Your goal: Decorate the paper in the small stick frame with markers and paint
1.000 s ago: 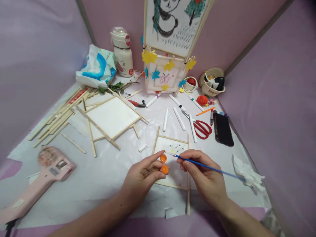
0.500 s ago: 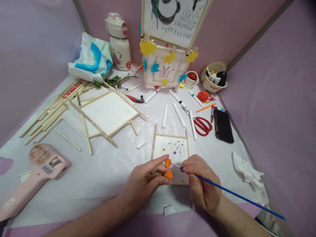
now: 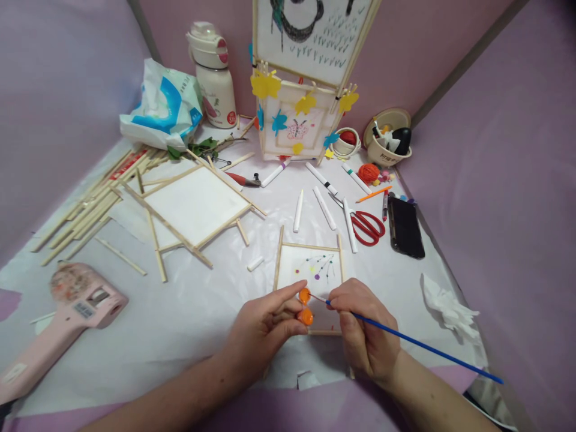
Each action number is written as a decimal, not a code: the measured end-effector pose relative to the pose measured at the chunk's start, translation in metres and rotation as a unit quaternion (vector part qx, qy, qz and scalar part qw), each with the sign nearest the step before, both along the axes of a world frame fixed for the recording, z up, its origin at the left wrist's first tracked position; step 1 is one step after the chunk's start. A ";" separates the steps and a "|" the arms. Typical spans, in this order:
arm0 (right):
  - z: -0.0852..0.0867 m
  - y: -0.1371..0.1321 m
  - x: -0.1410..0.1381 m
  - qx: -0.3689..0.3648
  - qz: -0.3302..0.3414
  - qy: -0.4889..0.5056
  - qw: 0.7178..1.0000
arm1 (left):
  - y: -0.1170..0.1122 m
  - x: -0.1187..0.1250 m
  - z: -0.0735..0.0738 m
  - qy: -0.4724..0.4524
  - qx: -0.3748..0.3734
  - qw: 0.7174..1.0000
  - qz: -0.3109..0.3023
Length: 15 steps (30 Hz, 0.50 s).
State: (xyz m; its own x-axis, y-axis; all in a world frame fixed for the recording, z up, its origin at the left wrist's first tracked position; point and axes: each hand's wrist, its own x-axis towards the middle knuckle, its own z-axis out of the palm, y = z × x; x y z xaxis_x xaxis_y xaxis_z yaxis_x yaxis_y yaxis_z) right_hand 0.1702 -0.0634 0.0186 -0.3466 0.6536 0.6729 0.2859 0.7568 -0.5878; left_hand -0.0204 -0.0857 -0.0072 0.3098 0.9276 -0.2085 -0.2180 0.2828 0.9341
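Between the thumb and fingers of my left hand is a small orange paint pot with its lid flipped up. My right hand grips a long blue paintbrush, its handle slanting down to the right. The brush tip meets the upper orange round of the pot. Beneath both hands lies a small wooden-stick frame holding white paper painted with thin stems and coloured dots. My hands cover the frame's lower part.
White markers, red-handled scissors and a phone lie beyond the frame. A larger stick frame and a pink glue gun are on the left. A decorated lantern-like frame stands behind; crumpled tissue lies right.
The rear end of the paintbrush has swung a little left and up, while its tip stays at the pot. The whole view has shifted slightly.
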 end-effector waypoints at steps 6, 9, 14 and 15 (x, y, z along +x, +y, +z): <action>0.001 -0.001 0.001 -0.002 0.005 -0.014 1.000 | 0.000 0.002 0.000 0.005 0.000 1.000 0.001; 0.001 -0.002 0.002 -0.008 0.002 -0.013 1.000 | 0.000 0.002 0.000 0.010 0.001 1.000 0.000; 0.002 -0.002 0.002 -0.010 -0.004 -0.024 1.000 | 0.000 0.001 0.000 0.013 -0.002 1.000 -0.003; 0.002 -0.001 0.002 -0.011 -0.003 -0.023 1.000 | 0.000 0.001 0.000 0.016 -0.003 1.000 -0.003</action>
State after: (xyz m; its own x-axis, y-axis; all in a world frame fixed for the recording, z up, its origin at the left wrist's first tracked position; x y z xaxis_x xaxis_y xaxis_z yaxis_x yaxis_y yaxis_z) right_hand 0.1720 -0.0648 0.0204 -0.3729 0.6699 0.6420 0.3169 0.7423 -0.5905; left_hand -0.0191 -0.0858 -0.0074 0.3091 0.9242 -0.2244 -0.1868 0.2904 0.9385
